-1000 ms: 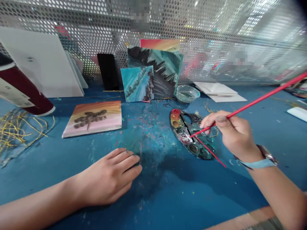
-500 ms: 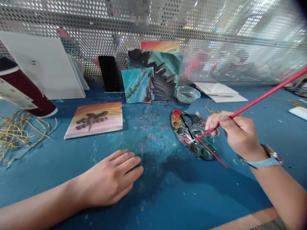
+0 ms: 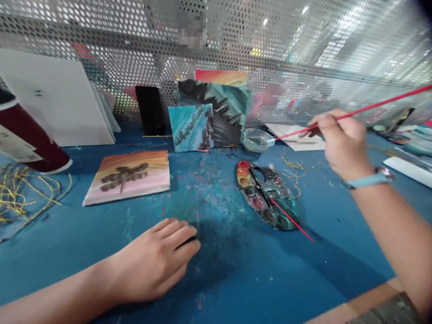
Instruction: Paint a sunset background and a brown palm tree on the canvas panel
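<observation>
My right hand (image 3: 344, 141) grips a long red paintbrush (image 3: 371, 107) between thumb and fingers. The brush tip is at the right rim of a small clear water bowl (image 3: 257, 140). Below the bowl lies an oval paint palette (image 3: 270, 211), its wells stained with several colours. A second, thinner red brush (image 3: 292, 219) rests across the palette. My left hand (image 3: 162, 258) lies palm down on the blue table, fingers stretched and slightly curved, holding nothing. Beyond it is a small canvas (image 3: 153, 180) with an orange-to-pink ground and a dark dragonfly-like shape.
Painted canvases (image 3: 191, 128) and a black phone (image 3: 149, 110) lean on the perforated metal screen (image 3: 111, 36). At left stand white boards (image 3: 57, 99), a maroon cup (image 3: 33, 139) and gold string (image 3: 30, 191). White sheets (image 3: 303, 141) lie behind the bowl.
My right hand has moved away from me, bringing the brush tip from the palette to the water bowl. My left hand stays in place. The view has shifted slightly.
</observation>
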`<state>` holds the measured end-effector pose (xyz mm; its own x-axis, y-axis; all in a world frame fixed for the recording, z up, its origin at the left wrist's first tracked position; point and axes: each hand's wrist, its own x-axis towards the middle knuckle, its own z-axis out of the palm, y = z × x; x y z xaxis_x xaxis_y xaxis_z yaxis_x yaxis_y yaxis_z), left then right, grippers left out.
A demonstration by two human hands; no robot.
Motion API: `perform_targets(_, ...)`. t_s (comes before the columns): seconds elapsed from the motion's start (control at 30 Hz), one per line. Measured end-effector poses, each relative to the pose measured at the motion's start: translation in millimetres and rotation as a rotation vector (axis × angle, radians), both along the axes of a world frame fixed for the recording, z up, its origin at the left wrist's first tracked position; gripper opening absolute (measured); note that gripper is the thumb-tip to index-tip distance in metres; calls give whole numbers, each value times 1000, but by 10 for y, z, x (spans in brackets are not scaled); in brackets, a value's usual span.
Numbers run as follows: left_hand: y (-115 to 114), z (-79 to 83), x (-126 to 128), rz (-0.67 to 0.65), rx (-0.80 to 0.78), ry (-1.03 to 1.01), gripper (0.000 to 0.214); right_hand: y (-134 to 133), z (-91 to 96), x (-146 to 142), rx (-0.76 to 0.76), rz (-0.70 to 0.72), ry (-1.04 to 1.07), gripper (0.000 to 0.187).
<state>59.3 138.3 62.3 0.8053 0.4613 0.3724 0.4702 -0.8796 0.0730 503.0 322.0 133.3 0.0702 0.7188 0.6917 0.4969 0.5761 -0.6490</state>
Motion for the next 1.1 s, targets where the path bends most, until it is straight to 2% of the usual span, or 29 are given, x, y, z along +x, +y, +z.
perform_targets(0.07,3,-1,-4,2,-10,-4,36,335,79,24,-95,-33,-100,33)
perform_targets(0.13,-4,-5,-10,5,-17,-10,36,651,58,13,-229,-34,-185,32)
perform_targets(0.23,-9,-11,-19,4,-33,-15,35,1006,-103,6,-426,1,-266,40)
perform_targets(0.3,-3,-10,-23,3,-42,-18,35,1126,-232,64,-502,10,-270,41)
perform_targets(0.47,13,2,-42,7,-93,-47,37,1078,-441,450,-590,9,-139,43)
perform_targets(0.57,17,16,-53,4,-116,-59,37,994,-469,703,-635,33,-28,45)
perform_targets(0.67,16,32,-46,2,-110,-64,37,989,-453,870,-605,43,78,47)
perform_targets(0.77,10,42,-26,1,-105,-65,38,1034,-499,933,-569,71,146,48)
perform_targets(0.9,-3,44,-21,1,-108,-60,38,1074,-703,919,-568,111,188,47)
perform_targets(1.0,-7,28,-41,1,-117,-50,38,1082,-818,939,-574,152,180,48)
perform_targets(1.1,-3,-8,-65,-2,-134,-51,36,1062,-840,1048,-603,189,121,48)
